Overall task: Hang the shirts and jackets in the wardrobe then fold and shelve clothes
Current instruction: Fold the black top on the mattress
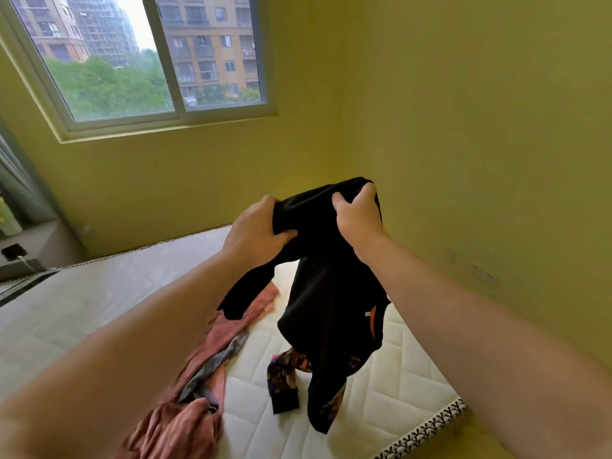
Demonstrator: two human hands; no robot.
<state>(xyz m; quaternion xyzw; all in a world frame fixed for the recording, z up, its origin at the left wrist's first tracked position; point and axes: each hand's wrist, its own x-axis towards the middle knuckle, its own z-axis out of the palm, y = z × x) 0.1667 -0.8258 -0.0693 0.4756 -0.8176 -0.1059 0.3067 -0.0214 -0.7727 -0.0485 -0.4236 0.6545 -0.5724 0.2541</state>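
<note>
Black garment (331, 309) hung straight down from both hands, long axis vertical, lower end reaching the mattress (397, 376) (patterned trim near the hem; shirt or jacket, could not tell which). Left hand (255, 235) and right hand (356, 220) each gripped the bunched top edge, fingers curled into cloth, side by side, right slightly higher. Pink garment (205, 376) lay crumpled to the left.
</note>
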